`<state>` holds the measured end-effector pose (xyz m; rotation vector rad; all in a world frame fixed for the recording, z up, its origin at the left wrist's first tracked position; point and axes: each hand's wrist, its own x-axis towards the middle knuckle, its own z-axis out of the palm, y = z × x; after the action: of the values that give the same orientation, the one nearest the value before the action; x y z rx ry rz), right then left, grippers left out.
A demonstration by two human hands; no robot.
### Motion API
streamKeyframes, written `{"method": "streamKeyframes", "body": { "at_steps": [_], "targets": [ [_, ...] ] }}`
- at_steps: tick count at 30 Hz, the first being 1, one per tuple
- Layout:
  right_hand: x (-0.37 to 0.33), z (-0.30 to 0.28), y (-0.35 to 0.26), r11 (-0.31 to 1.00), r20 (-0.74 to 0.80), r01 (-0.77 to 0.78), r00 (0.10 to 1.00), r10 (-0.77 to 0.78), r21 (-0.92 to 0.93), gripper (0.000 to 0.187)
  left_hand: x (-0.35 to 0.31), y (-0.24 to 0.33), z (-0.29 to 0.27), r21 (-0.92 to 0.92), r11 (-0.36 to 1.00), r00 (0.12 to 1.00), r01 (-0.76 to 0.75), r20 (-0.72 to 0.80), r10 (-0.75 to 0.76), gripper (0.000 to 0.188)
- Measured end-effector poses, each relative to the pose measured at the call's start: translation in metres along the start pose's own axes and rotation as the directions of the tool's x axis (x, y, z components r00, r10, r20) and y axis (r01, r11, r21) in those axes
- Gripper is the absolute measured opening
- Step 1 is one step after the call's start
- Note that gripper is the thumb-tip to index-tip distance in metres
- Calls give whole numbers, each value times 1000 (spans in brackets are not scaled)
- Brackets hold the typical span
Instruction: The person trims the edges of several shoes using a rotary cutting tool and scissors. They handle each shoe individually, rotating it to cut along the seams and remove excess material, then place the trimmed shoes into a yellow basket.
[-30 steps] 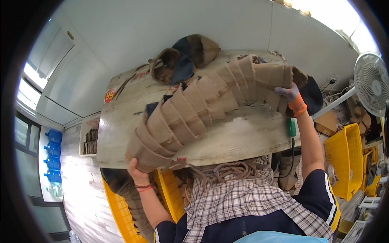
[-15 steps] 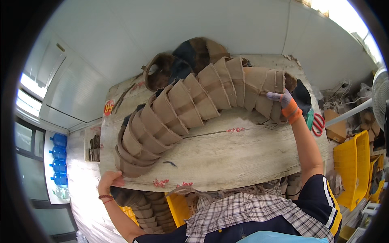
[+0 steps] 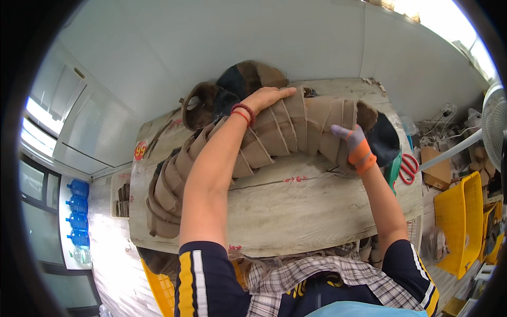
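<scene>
A long, curved stack of nested tan fabric pieces (image 3: 211, 153) lies across the table, with raw edges and brown fuzzy lining at its right end. My bare left hand (image 3: 269, 96) reaches over the top of the stack and clasps it, its thumb pointing right and the other fingers mostly hidden on the far side. Near the right end, my right hand (image 3: 360, 151), in a lavender and orange glove, grips the stack's near side, some fingers out of sight. Behind the stack sit loose brown and black lined pieces (image 3: 248, 79). Dark material (image 3: 384, 140) shows beyond the right end.
Red-handled scissors (image 3: 408, 169) and a green item (image 3: 392, 172) lie at the right edge of the wood-patterned table (image 3: 301, 216). Yellow crates (image 3: 458, 227) and a white fan (image 3: 495, 121) stand to the right. Blue water bottles (image 3: 79, 211) line the left side. A white wall rises behind.
My left hand has moved from the stack's lower left end up to its top middle. My right hand and the stack's right end have shifted slightly left and down in the view.
</scene>
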<state>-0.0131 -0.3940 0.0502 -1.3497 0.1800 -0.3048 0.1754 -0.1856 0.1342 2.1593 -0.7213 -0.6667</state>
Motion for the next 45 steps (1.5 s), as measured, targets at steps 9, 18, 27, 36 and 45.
{"method": "streamKeyframes", "body": {
  "at_steps": [9,18,27,36,45],
  "targets": [
    [38,-33,44,959,233,-207,959,160,195,30,-28,-25,40,356,914,956,-197,-138,260,106],
    [41,-82,77,999,156,-12,988,20,-52,30,-91,-21,46,581,782,737,-223,-425,526,58],
    [48,-67,29,994,12,-98,995,99,-47,38,-414,-287,35,-458,811,-334,-364,-749,-572,29],
    [26,7,-1,986,248,-61,964,98,-154,46,-389,-329,-11,-756,170,673,-632,-644,-365,52],
    [31,3,25,986,222,-118,965,142,-119,53,-350,-332,-46,-745,125,682,-656,-655,-325,46]
  ]
}}
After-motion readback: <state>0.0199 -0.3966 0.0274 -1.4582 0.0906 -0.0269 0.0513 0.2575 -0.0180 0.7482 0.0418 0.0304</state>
